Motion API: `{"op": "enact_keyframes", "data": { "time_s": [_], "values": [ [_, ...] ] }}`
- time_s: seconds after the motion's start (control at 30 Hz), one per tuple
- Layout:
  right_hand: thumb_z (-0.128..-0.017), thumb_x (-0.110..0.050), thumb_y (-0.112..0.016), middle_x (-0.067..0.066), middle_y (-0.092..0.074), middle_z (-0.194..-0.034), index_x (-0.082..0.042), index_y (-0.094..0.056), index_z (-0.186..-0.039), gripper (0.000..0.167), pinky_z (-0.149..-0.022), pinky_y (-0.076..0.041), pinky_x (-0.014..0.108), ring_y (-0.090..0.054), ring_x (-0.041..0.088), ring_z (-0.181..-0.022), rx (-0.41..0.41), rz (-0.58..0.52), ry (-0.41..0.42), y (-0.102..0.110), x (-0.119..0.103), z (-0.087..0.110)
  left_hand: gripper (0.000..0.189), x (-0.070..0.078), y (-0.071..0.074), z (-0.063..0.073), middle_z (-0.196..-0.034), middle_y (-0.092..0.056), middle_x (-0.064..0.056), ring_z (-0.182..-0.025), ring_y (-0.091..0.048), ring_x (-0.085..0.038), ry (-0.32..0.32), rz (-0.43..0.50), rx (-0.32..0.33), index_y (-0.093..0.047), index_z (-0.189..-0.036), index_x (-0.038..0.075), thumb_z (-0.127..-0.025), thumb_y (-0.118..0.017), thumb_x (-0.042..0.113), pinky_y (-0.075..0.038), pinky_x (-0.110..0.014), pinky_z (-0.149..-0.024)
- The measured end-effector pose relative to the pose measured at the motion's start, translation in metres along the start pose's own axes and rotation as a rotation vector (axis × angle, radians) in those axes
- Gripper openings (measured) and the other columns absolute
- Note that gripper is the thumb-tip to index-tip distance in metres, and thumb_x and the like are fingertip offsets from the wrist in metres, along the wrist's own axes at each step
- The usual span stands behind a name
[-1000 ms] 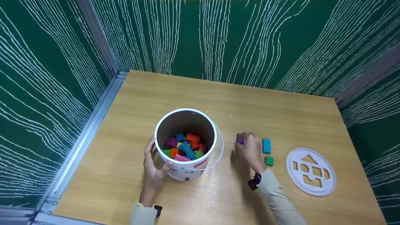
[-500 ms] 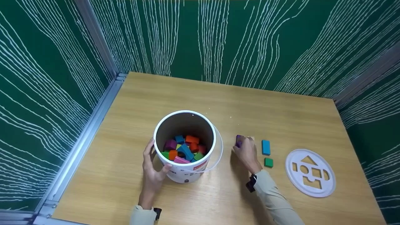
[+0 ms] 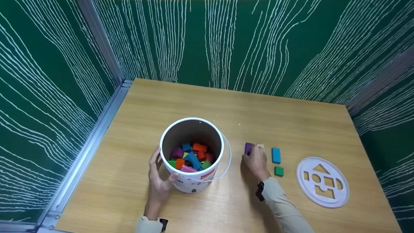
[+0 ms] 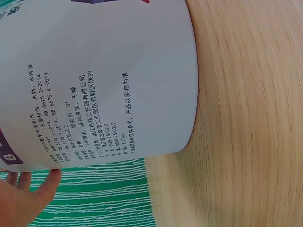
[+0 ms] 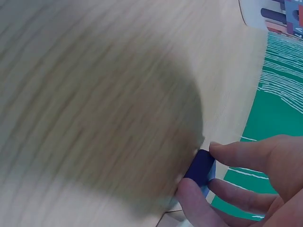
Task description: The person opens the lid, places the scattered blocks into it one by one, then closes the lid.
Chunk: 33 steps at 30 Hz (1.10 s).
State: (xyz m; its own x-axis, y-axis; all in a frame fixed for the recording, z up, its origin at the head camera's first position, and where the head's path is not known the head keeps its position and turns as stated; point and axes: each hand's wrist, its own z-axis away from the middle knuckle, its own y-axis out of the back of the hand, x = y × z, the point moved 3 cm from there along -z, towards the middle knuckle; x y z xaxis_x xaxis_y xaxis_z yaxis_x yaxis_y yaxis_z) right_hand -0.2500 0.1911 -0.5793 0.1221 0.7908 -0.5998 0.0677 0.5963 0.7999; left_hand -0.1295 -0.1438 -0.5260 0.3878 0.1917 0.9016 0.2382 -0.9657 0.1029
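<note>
A white bucket [image 3: 194, 186] with a clear handle stands upright on the table, several coloured blocks [image 3: 193, 160] inside it. My left hand [image 3: 160, 183] holds the bucket's left side, thumb near the front rim and fingers around the side; in the left wrist view its fingertips [image 4: 49, 182] touch the printed wall. To the right of the bucket, my right hand [image 3: 257, 161] pinches a purple block [image 3: 248, 148] at the tabletop, between thumb and fingers in the right wrist view. A plain wood block [image 3: 260, 146] shows just behind this hand, partly hidden.
Right of my right hand lie a blue block [image 3: 276, 155] and a small green block [image 3: 278, 171]. Farther right is the round white lid [image 3: 309, 194] with shaped cutouts. Green walls [image 3: 194, 42] with white lines enclose the wooden table [image 3: 155, 97] at the back and sides.
My right hand has shifted slightly left and toward me, uncovering the plain wood block behind it. The left hand keeps its hold on the bucket. The head view has tilted slightly.
</note>
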Motion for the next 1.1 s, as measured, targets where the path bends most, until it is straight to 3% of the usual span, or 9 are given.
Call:
{"op": "enact_keyframes", "data": {
  "time_s": [0.17, 0.3, 0.53, 0.67, 0.83, 1.1],
  "values": [
    [-0.075, 0.006, -0.060, 0.026, -0.062, -0.091, 0.012, -0.059, -0.103, 0.028, -0.065, -0.054, 0.041, -0.060, 0.032, -0.074, 0.002, 0.005, -0.001, 0.002, 0.000, 0.001, 0.086, 0.001, -0.001, 0.000, -0.151, -0.030, -0.002, -0.136, -0.026, -0.021, 0.012, -0.006, 0.000, -0.024, -0.147, 0.016, -0.074, -0.070, 0.018, -0.028, -0.058, -0.106],
    [-0.073, 0.003, -0.066, 0.025, -0.060, -0.094, 0.010, -0.060, -0.101, 0.029, -0.072, -0.055, 0.044, -0.060, 0.033, -0.081, 0.003, -0.008, -0.001, 0.006, -0.001, 0.003, 0.085, 0.009, -0.002, 0.000, -0.151, -0.030, -0.003, -0.136, -0.026, -0.019, 0.030, -0.022, 0.005, -0.025, -0.147, 0.015, -0.075, -0.069, 0.015, -0.029, -0.054, -0.107],
    [-0.069, 0.005, -0.067, 0.024, -0.061, -0.092, 0.011, -0.066, -0.092, 0.024, -0.076, -0.055, 0.045, -0.061, 0.035, -0.085, 0.083, -0.083, 0.063, 0.018, -0.006, 0.007, 0.080, 0.041, -0.004, -0.003, -0.148, -0.032, -0.017, -0.133, -0.030, -0.030, -0.010, -0.013, 0.022, -0.025, -0.143, 0.000, -0.075, -0.066, 0.010, -0.032, -0.030, -0.107],
    [-0.069, 0.007, -0.064, 0.025, -0.062, -0.094, 0.012, -0.067, -0.093, 0.025, -0.077, -0.054, 0.046, -0.062, 0.036, -0.089, 0.112, -0.117, 0.094, 0.025, -0.007, 0.009, 0.082, 0.025, -0.003, -0.002, -0.148, -0.032, -0.016, -0.132, -0.031, -0.032, -0.030, -0.022, 0.023, -0.026, -0.144, 0.003, -0.075, -0.068, 0.015, -0.032, -0.026, -0.106],
    [-0.068, 0.010, -0.061, 0.027, -0.063, -0.096, 0.013, -0.066, -0.096, 0.028, -0.077, -0.054, 0.046, -0.063, 0.039, -0.092, 0.124, -0.135, 0.121, 0.032, -0.008, 0.011, 0.084, 0.004, -0.002, 0.001, -0.150, -0.032, -0.007, -0.134, -0.030, -0.023, -0.019, -0.026, 0.018, -0.026, -0.146, 0.012, -0.074, -0.070, 0.018, -0.032, -0.029, -0.107],
    [-0.066, 0.012, -0.058, 0.028, -0.063, -0.096, 0.014, -0.066, -0.095, 0.030, -0.075, -0.055, 0.047, -0.063, 0.038, -0.090, 0.124, -0.148, 0.135, 0.040, -0.012, 0.014, 0.085, 0.001, -0.002, 0.001, -0.151, -0.030, -0.006, -0.136, -0.028, -0.023, -0.005, 0.001, 0.010, -0.025, -0.147, 0.015, -0.075, -0.070, 0.018, -0.030, -0.054, -0.106]
  ]
}}
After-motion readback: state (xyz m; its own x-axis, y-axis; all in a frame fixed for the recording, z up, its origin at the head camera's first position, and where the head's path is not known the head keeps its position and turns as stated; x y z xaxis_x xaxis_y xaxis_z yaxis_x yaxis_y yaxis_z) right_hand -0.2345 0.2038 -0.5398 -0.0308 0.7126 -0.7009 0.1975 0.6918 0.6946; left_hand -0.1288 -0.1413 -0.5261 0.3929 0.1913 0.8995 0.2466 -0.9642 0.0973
